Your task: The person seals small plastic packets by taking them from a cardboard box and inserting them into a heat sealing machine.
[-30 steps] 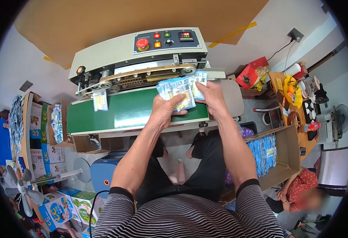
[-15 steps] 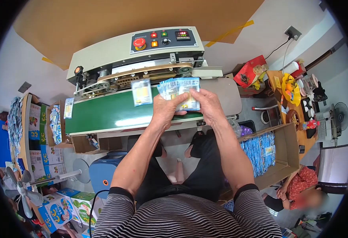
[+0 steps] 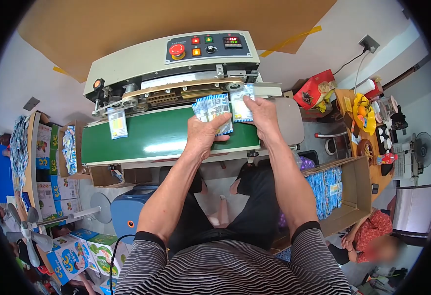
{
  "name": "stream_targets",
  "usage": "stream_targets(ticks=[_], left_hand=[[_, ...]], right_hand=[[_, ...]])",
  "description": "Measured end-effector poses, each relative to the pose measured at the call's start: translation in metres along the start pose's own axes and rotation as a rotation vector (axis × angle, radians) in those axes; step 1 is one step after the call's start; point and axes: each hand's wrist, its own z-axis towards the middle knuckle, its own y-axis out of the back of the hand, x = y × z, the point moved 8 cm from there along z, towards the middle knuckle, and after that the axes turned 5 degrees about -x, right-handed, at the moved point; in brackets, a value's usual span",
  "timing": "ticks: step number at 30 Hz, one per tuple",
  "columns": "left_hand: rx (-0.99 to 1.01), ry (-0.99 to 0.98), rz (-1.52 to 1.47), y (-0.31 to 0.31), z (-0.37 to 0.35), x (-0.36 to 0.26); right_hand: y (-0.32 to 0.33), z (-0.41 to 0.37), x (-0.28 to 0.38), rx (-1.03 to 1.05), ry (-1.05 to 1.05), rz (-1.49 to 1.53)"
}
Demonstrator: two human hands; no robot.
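Observation:
A fanned stack of blue-edged clear packets (image 3: 214, 109) is gripped in my left hand (image 3: 204, 133), its thumb on top, over the green belt (image 3: 166, 132). My right hand (image 3: 264, 116) pinches one packet (image 3: 242, 109), whose upper edge is at the right end of the sealing machine's rollers. The two hands are apart. Another packet (image 3: 118, 123) hangs at the left of the machine (image 3: 141, 64), over the belt's left part. Lit buttons and a red knob show on the control panel (image 3: 208, 46).
An open carton (image 3: 355, 191) of blue packets stands at right, beside a wooden table (image 3: 345, 101) with a yellow fruit bowl. A person in red (image 3: 372, 231) sits at lower right. Printed boxes (image 3: 68, 260) and a fan (image 3: 28, 228) are at left.
My right hand has moved up and right with a single packet, away from the stack in my left hand. The packet on the machine has travelled left; the one formerly at the far left is gone.

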Motion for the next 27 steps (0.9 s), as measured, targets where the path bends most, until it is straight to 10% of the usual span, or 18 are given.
stream_targets(ticks=[7,10,27], left_hand=[[0.007,-0.020,0.036,-0.001,-0.002,-0.004],[0.072,-0.025,0.043,-0.014,-0.006,-0.001],[0.116,0.012,-0.030,-0.001,0.001,0.000]], right_hand=[[-0.010,-0.043,0.025,-0.058,0.044,-0.079],[-0.028,-0.064,-0.004,0.364,-0.192,0.064],[0.013,-0.007,0.007,-0.015,0.001,0.030]])
